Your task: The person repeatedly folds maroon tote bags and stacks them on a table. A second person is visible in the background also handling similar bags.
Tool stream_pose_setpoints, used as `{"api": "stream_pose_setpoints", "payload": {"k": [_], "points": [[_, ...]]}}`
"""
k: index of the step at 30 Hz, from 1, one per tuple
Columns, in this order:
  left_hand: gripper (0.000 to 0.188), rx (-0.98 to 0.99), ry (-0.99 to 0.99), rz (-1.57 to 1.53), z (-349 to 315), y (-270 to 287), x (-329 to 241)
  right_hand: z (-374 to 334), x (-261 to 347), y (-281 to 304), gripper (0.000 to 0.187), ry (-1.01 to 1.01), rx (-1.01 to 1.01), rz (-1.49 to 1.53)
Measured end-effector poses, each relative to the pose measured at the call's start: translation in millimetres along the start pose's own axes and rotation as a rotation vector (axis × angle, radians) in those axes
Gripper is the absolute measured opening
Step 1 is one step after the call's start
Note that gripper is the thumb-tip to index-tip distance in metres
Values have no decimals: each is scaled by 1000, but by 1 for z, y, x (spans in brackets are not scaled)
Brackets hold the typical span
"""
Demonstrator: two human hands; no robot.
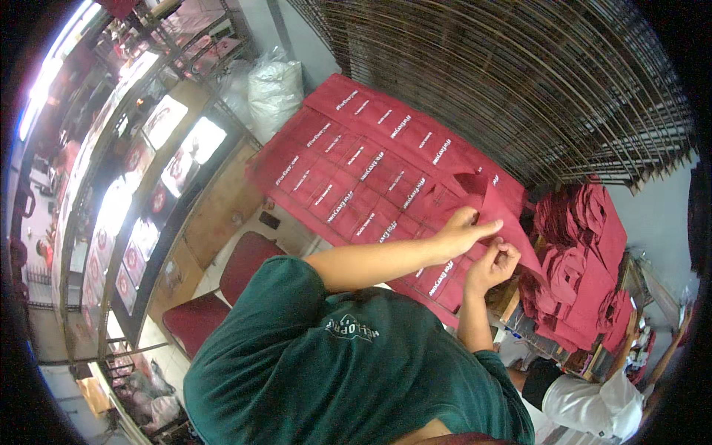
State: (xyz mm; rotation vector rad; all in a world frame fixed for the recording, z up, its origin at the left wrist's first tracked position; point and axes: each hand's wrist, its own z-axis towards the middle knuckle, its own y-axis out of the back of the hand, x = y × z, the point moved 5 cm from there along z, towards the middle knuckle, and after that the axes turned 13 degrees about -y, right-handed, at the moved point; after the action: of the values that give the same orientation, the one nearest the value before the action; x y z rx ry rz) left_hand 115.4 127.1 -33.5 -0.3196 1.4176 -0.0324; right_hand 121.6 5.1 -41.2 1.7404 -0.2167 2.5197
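Note:
A loose piece of red fabric is raised above the right part of a table spread with printed red fabric. My left hand grips its near side, the thumb stretched across the cloth. Close beside it, my right hand has its fingers curled in a pinch at the lower edge of the same piece. The cloth hides some fingertips of both hands. White lettering repeats in rows over the fabric lying beneath.
Heaped red fabric pieces lie to the right. A stack of wire drying racks rises behind the table. White sacks stand at the far left corner, and a red chair is on my left. Another person works at lower right.

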Motion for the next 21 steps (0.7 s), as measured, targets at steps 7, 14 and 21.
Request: {"api": "stream_pose_setpoints", "payload": {"k": [7,14,21], "points": [[19,-251,-161,-506,-9,123,-60,-158,-107,-83,35,-844,1072,177],[66,-357,-107,-355,-71,261,-40,-144,-157,-111,60,-1527,947,1061],[65,-420,55,-85,-123,384,8,-97,-175,-153,52,-1492,927,208]]}}
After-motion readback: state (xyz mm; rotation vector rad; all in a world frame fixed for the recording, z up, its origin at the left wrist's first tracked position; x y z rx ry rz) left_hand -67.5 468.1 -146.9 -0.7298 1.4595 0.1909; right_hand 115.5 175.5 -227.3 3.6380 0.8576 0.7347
